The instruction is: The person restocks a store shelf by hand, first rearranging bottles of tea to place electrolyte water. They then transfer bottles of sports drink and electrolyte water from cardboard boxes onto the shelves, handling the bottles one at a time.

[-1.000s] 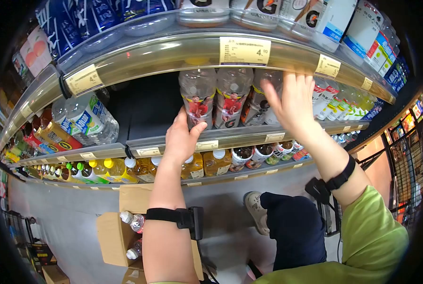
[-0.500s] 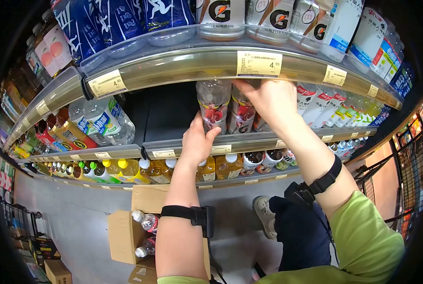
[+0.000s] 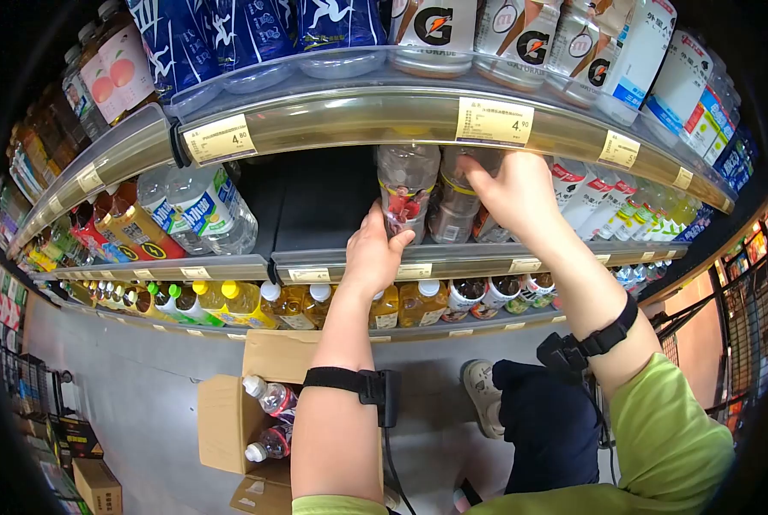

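Left hand (image 3: 375, 251): 1
Right hand (image 3: 521, 193): 1
Bottles by the hands (image 3: 408, 182): 2 plainly seen, 1 partly hidden
Open carton (image 3: 219, 425): 1
White-capped bottles (image 3: 279, 402) in carton: 2 visible
Forearm straps (image 3: 339, 378): 2
Blue-wrapped bottles (image 3: 339, 30), front row: 3
Gatorade bottles (image 3: 435, 39), front row: 3
Peach-print bottle (image 3: 119, 77): 1
Blue-and-green-labelled bottles (image 3: 210, 210): 2
Shoe (image 3: 484, 402): 1 visible

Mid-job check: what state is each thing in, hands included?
Red-pictured bottle: roughly upright, top hidden
Adjacent bottle: barcode facing out, top hidden
Left hand: against red-pictured bottle, grip unclear
Right hand: near adjacent bottle, grip unclear
Cardboard box: open
Boxed bottles: capped
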The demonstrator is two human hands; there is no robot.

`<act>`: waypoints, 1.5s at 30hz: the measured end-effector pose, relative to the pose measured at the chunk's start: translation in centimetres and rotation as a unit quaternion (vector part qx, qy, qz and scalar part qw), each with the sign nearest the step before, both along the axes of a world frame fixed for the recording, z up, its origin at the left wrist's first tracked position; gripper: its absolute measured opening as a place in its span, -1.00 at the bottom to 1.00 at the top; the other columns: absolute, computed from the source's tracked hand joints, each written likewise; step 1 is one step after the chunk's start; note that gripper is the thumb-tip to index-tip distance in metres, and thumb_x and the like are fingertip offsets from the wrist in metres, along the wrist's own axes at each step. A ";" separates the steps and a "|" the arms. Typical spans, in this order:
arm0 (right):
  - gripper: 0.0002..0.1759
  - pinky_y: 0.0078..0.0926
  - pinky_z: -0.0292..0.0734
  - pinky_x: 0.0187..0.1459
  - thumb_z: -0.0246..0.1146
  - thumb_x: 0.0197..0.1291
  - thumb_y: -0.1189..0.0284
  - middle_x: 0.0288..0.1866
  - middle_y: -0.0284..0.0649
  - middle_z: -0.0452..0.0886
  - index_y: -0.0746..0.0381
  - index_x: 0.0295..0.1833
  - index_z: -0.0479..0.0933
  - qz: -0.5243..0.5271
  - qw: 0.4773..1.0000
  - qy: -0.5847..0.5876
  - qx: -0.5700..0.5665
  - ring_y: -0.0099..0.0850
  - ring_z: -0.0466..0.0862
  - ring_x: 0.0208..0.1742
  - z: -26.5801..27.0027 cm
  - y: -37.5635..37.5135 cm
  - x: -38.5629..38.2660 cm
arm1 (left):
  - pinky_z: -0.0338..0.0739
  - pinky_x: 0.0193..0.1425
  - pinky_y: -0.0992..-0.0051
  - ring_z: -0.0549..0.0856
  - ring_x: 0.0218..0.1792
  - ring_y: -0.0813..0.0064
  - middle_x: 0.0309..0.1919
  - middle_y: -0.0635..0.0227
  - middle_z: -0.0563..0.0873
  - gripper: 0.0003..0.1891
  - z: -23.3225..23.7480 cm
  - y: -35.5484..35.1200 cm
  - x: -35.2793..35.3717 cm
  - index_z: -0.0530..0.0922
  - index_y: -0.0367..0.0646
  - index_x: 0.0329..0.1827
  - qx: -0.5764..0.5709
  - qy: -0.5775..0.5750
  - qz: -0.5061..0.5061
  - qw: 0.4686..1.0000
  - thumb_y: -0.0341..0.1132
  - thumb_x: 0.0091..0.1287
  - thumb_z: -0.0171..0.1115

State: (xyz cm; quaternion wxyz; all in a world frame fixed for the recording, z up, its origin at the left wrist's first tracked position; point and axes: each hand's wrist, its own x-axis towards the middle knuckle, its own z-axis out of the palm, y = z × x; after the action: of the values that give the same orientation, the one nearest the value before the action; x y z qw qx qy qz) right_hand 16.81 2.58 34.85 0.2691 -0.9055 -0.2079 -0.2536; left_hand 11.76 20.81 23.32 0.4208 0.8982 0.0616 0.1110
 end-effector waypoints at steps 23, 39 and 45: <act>-0.58 -0.13 0.55 -0.05 0.34 0.10 0.31 -0.15 0.16 0.65 0.29 0.05 0.56 0.140 0.989 0.026 0.036 0.08 0.65 -0.09 -0.1 -1.4 0.8 | 0.46 0.21 0.20 0.57 0.16 0.01 0.14 -0.06 0.56 -0.22 -0.6 -1.1 -0.2 0.27 -0.22 0.38 0.023 -0.077 0.059 0.995 -0.22 0.12 0.47; -0.63 -0.27 0.48 -0.24 0.30 0.15 0.43 -0.27 0.08 0.62 0.35 0.06 0.53 0.138 0.982 0.120 0.053 -0.20 0.59 -0.33 0.7 -2.0 0.4 | 0.23 0.45 0.30 0.44 0.28 0.06 0.25 -0.03 0.41 0.13 0.2 -2.1 1.4 -0.10 -0.30 0.50 0.052 -0.206 0.105 0.972 -0.43 -0.08 0.53; -0.62 -0.09 0.58 -0.12 0.32 0.13 0.29 -0.30 0.19 0.65 0.42 -0.11 0.60 0.112 0.992 0.046 0.031 0.13 0.66 -0.23 0.0 -1.3 -0.2 | 0.35 0.35 0.25 0.44 0.21 -0.05 0.17 -0.06 0.43 0.02 1.7 -2.9 1.0 0.15 -0.33 0.39 0.047 -0.039 0.180 0.982 -0.29 -0.11 0.61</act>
State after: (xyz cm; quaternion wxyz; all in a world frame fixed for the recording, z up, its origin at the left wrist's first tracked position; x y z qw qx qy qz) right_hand 16.58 1.28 34.88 0.3328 -0.8785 -0.2874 -0.1867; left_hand 12.77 17.93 25.06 0.3529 0.8863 0.2008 0.2228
